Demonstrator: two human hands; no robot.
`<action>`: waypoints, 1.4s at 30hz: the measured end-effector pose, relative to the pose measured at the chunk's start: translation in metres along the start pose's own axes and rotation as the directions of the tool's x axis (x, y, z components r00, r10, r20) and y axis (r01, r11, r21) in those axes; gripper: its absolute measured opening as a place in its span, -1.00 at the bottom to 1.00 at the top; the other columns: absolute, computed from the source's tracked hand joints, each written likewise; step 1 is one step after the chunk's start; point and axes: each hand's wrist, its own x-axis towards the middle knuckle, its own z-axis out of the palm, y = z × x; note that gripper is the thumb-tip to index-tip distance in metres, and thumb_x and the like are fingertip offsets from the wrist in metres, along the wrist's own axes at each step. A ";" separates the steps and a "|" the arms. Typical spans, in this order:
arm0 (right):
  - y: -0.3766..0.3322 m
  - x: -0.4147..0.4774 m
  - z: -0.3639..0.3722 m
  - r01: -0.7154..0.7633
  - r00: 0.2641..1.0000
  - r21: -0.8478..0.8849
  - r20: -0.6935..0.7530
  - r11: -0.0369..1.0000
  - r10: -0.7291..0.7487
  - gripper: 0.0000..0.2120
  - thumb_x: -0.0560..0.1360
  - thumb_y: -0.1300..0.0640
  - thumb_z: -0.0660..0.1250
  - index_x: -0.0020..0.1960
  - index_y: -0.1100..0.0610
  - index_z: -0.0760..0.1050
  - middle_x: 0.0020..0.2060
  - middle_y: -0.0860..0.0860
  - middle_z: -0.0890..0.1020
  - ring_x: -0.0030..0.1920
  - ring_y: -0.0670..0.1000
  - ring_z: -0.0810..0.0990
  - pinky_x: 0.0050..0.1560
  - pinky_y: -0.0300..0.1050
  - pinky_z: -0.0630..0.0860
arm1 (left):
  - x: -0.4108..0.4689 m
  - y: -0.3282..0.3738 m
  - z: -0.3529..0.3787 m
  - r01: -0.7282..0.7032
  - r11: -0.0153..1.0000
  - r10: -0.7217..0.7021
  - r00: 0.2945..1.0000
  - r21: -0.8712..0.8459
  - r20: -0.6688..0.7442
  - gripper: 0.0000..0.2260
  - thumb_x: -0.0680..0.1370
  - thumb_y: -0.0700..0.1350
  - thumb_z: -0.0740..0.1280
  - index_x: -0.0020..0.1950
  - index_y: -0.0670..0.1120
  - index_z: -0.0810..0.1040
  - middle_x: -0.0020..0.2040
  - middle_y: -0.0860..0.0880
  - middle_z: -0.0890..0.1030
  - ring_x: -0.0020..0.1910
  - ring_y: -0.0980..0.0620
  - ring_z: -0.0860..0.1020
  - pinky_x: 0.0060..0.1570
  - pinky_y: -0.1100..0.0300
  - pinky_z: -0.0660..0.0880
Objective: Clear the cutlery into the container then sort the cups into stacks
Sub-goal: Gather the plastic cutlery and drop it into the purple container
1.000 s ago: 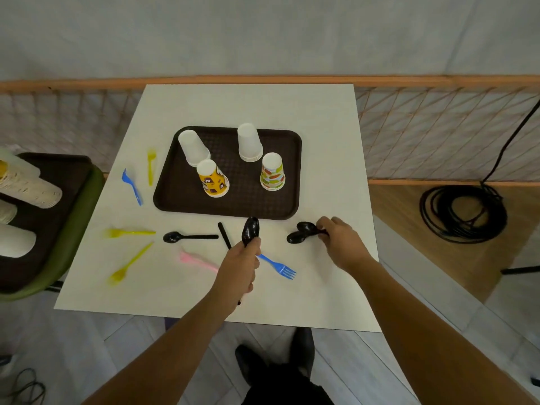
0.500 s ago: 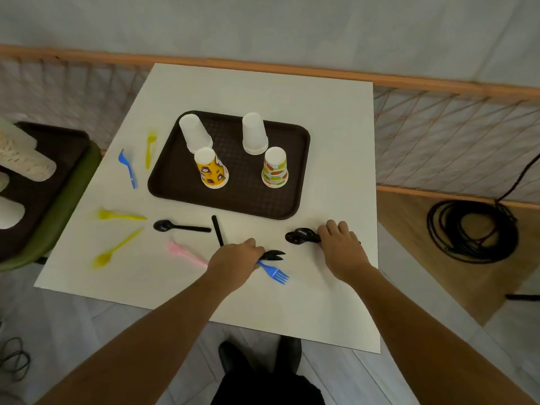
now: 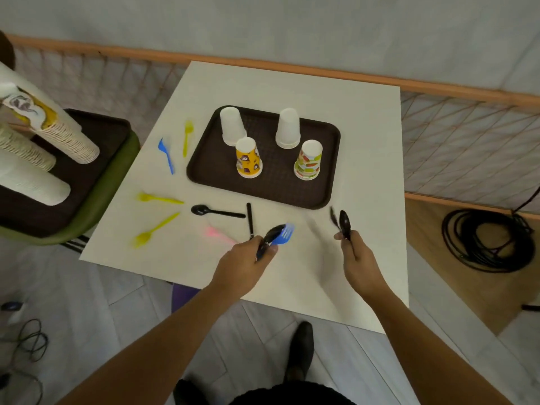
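My left hand (image 3: 244, 266) grips a black spoon and a blue fork (image 3: 283, 235) together, lifted off the white table (image 3: 365, 185). My right hand (image 3: 358, 263) holds black spoons (image 3: 343, 222) upright. On the table lie a black spoon (image 3: 216, 211), a black handle (image 3: 249, 219), a pink piece (image 3: 217, 233), three yellow pieces (image 3: 157, 197) and a blue spoon (image 3: 166, 154). The brown tray (image 3: 327, 182) carries two upturned white cups (image 3: 232, 127), a yellow patterned cup (image 3: 248, 157) and a green patterned cup (image 3: 308, 165).
To the left, a green seat (image 3: 96, 197) bears a second brown tray with tall stacks of cups (image 3: 46, 124) lying on their sides. A wooden rail with netting (image 3: 467, 141) runs behind the table. A coiled black cable (image 3: 485, 239) lies on the floor at right.
My left hand picked the blue fork up off the table alongside its black spoon. My right hand lifted its black spoons off the table. The camera view swung to the left.
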 end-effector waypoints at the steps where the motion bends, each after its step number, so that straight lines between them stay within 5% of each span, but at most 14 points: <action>1: -0.013 -0.011 0.012 0.004 1.000 0.056 -0.026 0.998 -0.003 -0.73 0.73 0.02 0.05 0.22 0.09 0.47 0.02 0.17 0.60 -0.11 0.13 0.57 -0.14 -0.04 0.53 | -0.008 -0.005 -0.010 0.043 0.986 -0.043 0.999 -0.160 0.008 -0.66 0.65 0.24 0.20 -0.08 0.00 0.53 -0.34 0.02 0.56 -0.35 0.06 0.52 -0.26 0.06 0.48; 6: -0.058 -0.053 0.097 0.166 0.983 0.175 -0.110 0.970 -0.148 -0.74 0.73 -0.02 0.03 0.09 -0.05 0.49 -0.33 -0.07 0.41 -0.36 -0.07 0.36 -0.26 -0.08 0.39 | -0.057 -0.041 -0.063 0.081 0.830 -0.088 0.996 -0.552 0.013 -0.69 0.72 0.04 0.18 -0.21 0.00 0.37 -0.41 0.08 0.35 -0.40 0.08 0.30 -0.34 0.13 0.30; 11: -0.108 -0.110 0.202 0.232 0.971 0.250 -0.004 0.940 -0.239 -0.75 0.73 0.01 0.04 0.14 0.01 0.49 -0.39 -0.04 0.44 -0.41 -0.07 0.39 -0.37 -0.13 0.37 | -0.109 -0.114 -0.116 0.178 0.700 -0.154 0.983 -0.692 0.098 -0.75 0.73 -0.02 0.14 0.01 -0.13 0.50 -0.35 -0.03 0.40 -0.39 0.02 0.43 -0.37 0.12 0.46; 14: -0.123 -0.134 0.265 0.251 0.966 0.174 0.020 0.952 -0.258 -0.76 0.72 0.04 0.10 0.17 0.03 0.53 -0.39 -0.16 0.50 -0.41 -0.15 0.42 -0.33 -0.27 0.37 | -0.140 -0.165 -0.139 0.239 0.661 -0.189 0.970 -0.711 0.150 -0.78 0.73 -0.04 0.16 0.10 -0.14 0.52 -0.35 -0.02 0.37 -0.47 0.07 0.34 -0.51 0.20 0.31; 18: -0.119 -0.156 0.330 0.032 0.970 0.206 0.231 0.978 -0.081 -0.72 0.72 0.07 0.10 0.19 -0.01 0.60 -0.12 -0.17 0.66 -0.12 -0.21 0.60 -0.07 -0.32 0.47 | -0.168 -0.229 -0.156 0.437 0.588 -0.389 0.891 -0.681 0.236 -0.86 0.71 -0.01 0.21 -0.01 0.01 0.48 -0.37 0.01 0.31 -0.52 0.15 0.22 -0.57 0.29 0.15; 21: -0.094 -0.157 0.369 -0.079 0.939 0.182 0.343 0.980 0.012 -0.65 0.71 0.16 0.08 0.01 0.02 0.64 -0.35 -0.27 0.54 -0.26 -0.23 0.48 -0.15 -0.33 0.38 | -0.176 -0.275 -0.151 0.597 0.466 -0.507 0.785 -0.652 0.356 -0.89 0.66 -0.11 0.14 -0.05 -0.08 0.31 -0.36 0.00 0.37 -0.55 0.12 0.20 -0.58 0.27 0.12; 28: -0.006 -0.104 0.447 -0.316 0.808 -0.127 0.483 0.940 0.336 -0.77 0.66 0.13 0.14 0.01 0.11 0.57 -0.15 0.12 0.60 -0.24 0.04 0.50 -0.21 -0.09 0.44 | -0.147 -0.366 -0.076 0.707 0.274 -0.620 0.648 -0.652 0.443 -0.94 0.67 -0.21 0.13 0.02 -0.12 0.38 -0.33 -0.01 0.42 -0.47 0.10 0.30 -0.54 0.23 0.26; 37: 0.123 -0.006 0.536 -0.497 0.770 -0.227 0.329 0.837 0.547 -0.86 0.57 0.19 0.36 0.00 0.28 0.60 -0.18 0.21 0.70 -0.33 0.05 0.61 -0.31 -0.14 0.55 | -0.064 -0.470 0.051 0.718 0.179 -0.744 0.546 -0.672 0.385 -0.84 0.60 -0.18 0.40 -0.14 -0.24 0.61 -0.26 -0.18 0.61 -0.45 -0.02 0.53 -0.48 0.18 0.38; 42: 0.161 0.034 0.569 -0.456 0.767 -0.284 0.356 0.843 0.535 -0.77 0.56 0.10 0.36 0.13 0.22 0.54 -0.02 0.23 0.68 -0.14 0.11 0.65 -0.16 0.01 0.63 | -0.022 -0.495 0.097 0.746 0.209 -0.781 0.516 -0.632 0.351 -0.68 0.54 0.03 0.50 -0.05 -0.25 0.61 -0.08 -0.26 0.70 -0.25 -0.13 0.67 -0.27 0.08 0.58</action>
